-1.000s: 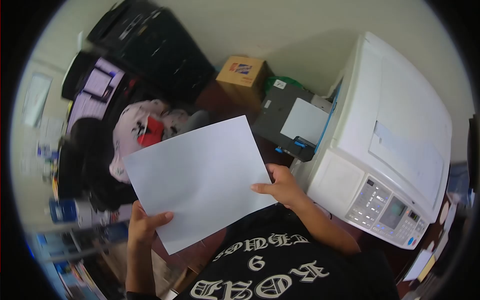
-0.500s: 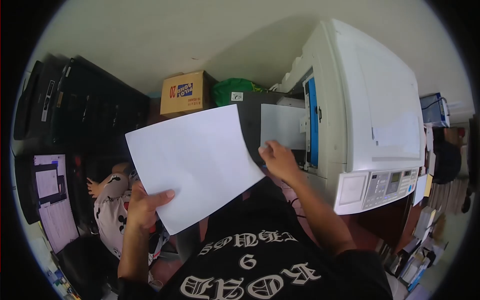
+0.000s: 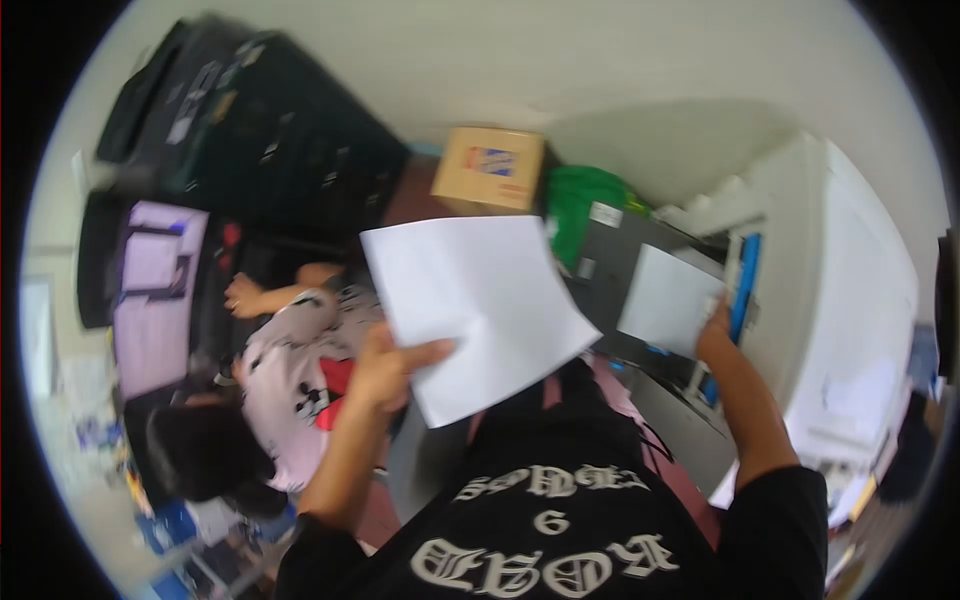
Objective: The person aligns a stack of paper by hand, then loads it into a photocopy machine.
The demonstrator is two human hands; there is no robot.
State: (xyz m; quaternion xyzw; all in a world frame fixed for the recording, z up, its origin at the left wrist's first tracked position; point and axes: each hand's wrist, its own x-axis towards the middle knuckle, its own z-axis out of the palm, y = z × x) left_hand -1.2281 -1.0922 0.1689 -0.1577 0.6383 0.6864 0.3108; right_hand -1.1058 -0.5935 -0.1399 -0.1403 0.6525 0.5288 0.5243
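My left hand (image 3: 385, 372) grips a white sheet of paper (image 3: 480, 310) by its near left edge, with the thumb on top. The sheet bends slightly and hangs in front of my body. My right hand (image 3: 713, 330) is at the opening in the side of a large white copier (image 3: 850, 300), by the right edge of the paper stack (image 3: 660, 300) on the dark tray. Blur hides its fingers, so I cannot make out whether they hold the paper. A blue strip (image 3: 745, 285) runs along the opening just beyond that hand.
Another person in a patterned pink shirt (image 3: 280, 345) sits close on my left, facing a lit monitor (image 3: 160, 300). A cardboard box (image 3: 490, 170) and a green bag (image 3: 580, 215) stand along the wall. Dark cabinets (image 3: 280, 130) fill the back left.
My right hand has reached from beside the held sheet to the copier's opening. The view has turned left, shifting everything rightward. My left hand still holds the sheet.
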